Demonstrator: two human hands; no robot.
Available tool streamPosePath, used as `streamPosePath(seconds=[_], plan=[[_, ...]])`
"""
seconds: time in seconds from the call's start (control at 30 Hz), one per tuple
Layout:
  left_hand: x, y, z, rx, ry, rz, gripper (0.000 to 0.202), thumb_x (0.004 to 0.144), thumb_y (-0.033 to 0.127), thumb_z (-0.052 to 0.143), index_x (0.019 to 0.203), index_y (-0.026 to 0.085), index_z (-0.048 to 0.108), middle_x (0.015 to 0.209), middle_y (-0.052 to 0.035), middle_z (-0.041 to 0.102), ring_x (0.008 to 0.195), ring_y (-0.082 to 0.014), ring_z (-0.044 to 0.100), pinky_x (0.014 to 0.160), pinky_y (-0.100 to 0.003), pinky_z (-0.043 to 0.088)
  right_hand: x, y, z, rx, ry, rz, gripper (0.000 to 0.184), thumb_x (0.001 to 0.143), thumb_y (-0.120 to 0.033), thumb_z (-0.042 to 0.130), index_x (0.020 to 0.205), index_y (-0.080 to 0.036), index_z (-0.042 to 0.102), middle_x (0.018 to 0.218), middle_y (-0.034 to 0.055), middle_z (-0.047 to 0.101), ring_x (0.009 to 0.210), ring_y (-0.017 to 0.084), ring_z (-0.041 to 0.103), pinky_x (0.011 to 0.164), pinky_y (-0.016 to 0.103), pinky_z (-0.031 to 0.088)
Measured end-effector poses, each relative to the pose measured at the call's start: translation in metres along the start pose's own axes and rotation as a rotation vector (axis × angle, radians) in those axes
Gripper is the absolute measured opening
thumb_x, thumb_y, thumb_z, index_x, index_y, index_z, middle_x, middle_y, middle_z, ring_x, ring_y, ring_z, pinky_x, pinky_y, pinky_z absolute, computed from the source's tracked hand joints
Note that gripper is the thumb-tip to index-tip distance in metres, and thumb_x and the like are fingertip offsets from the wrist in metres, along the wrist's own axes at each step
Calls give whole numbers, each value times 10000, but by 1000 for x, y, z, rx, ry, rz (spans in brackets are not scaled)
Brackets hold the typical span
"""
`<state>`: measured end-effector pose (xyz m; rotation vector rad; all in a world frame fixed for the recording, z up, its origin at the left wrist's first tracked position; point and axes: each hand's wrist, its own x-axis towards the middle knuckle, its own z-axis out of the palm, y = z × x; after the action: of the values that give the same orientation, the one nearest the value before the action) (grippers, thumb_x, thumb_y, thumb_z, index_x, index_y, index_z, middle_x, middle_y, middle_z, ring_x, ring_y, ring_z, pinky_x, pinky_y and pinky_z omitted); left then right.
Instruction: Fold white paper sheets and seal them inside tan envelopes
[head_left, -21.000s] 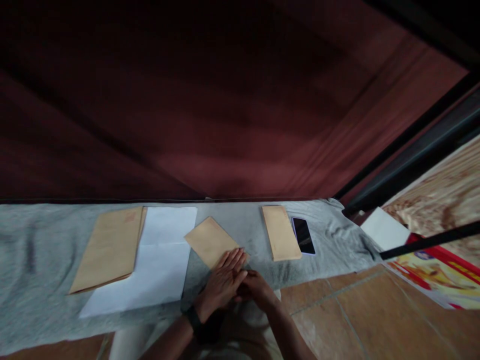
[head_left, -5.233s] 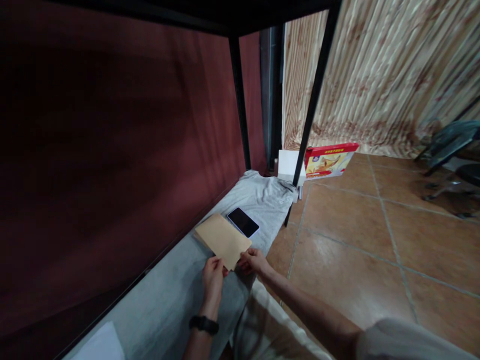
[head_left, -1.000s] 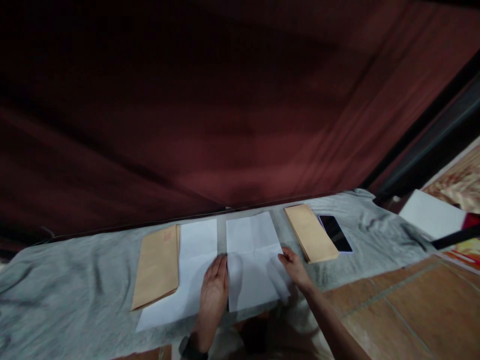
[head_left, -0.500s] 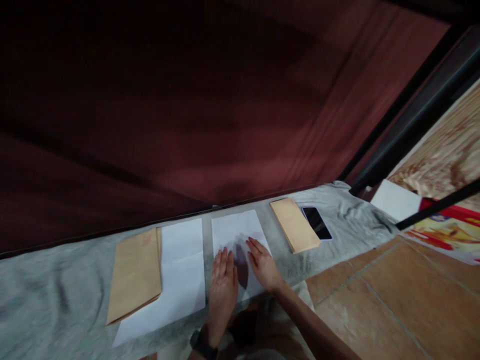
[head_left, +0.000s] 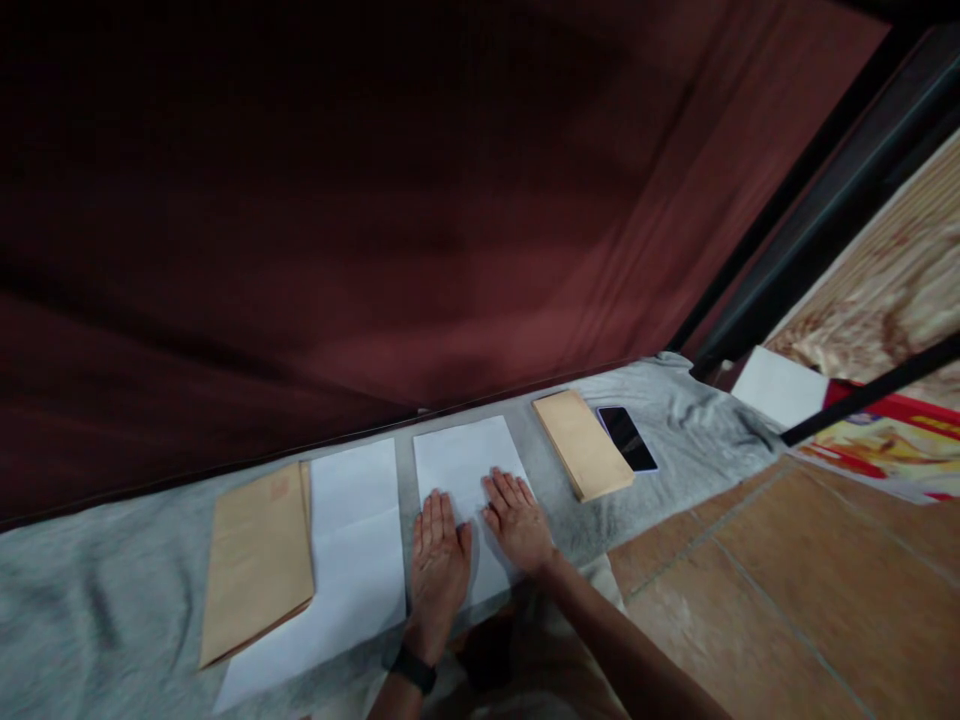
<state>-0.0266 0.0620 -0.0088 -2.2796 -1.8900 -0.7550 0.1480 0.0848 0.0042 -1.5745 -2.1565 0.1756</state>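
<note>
A white sheet of paper [head_left: 463,458] lies flat on the grey cloth [head_left: 90,590] in front of me. My left hand [head_left: 437,565] rests palm down on its near left part, fingers stretched out. My right hand [head_left: 517,518] lies flat on its near right part, fingers spread. Neither hand grips anything. A black band sits on my left wrist.
Left of the sheet lies a second white sheet [head_left: 341,550] overlapped by a stack of brown envelopes [head_left: 259,558]. To the right lie another brown envelope stack [head_left: 583,457] and a dark phone [head_left: 627,438]. A dark red curtain hangs behind. Tiled floor, a black frame bar and a red box are at right.
Both hands have slid a little toward me along the sheet and now lie slightly further apart. The view has shifted slightly.
</note>
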Motion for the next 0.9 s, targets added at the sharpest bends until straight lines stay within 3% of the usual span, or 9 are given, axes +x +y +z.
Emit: streamPosePath(seconds=[0.3,0.43,0.53,0.67,0.77,0.9], plan=[[-10,-1,-10,-11,57,-55,669,1041,371,373,1608,63,196,1582,-281,395,1483,-381,378,1157,-593,391,-18,28,-15,6,40,122,556,1050,-325,422,1572,-138,384,1594,140,429,1486,291,389,1233,508,285],[-13,5,-19,-44,50,-44,634,1040,312,376,1611,91,209,1595,-238,401,1495,-353,366,1182,-585,371,-23,28,-23,17,53,144,541,1050,-295,400,1555,-101,409,1598,159,416,1492,300,379,1234,512,295],[-24,19,-26,-24,-18,57,632,1031,276,378,1613,98,208,1622,-198,376,1515,-323,334,1208,-556,348,-30,15,-24,22,49,72,535,1043,-267,405,1551,-99,412,1604,159,406,1498,294,369,1232,507,310],[-45,36,-28,74,-85,230,632,1001,219,373,1611,128,237,1619,-144,402,1530,-288,305,1240,-524,298,-42,-9,-12,41,17,-132,492,1036,-290,461,1512,-170,484,1592,111,445,1470,259,417,1214,475,366],[-56,34,-29,125,-114,236,617,999,239,377,1598,123,284,1600,-144,432,1519,-276,336,1242,-508,295,-48,-15,-7,22,22,-156,444,1036,-334,509,1455,-197,554,1550,90,507,1422,236,484,1204,447,389],[-63,21,-36,115,-118,217,670,997,403,460,1588,121,316,1606,-168,414,1507,-300,358,1220,-505,336,-52,-3,-14,-52,5,-137,465,1036,-335,528,1481,-197,527,1539,97,517,1412,241,499,1207,447,382]])
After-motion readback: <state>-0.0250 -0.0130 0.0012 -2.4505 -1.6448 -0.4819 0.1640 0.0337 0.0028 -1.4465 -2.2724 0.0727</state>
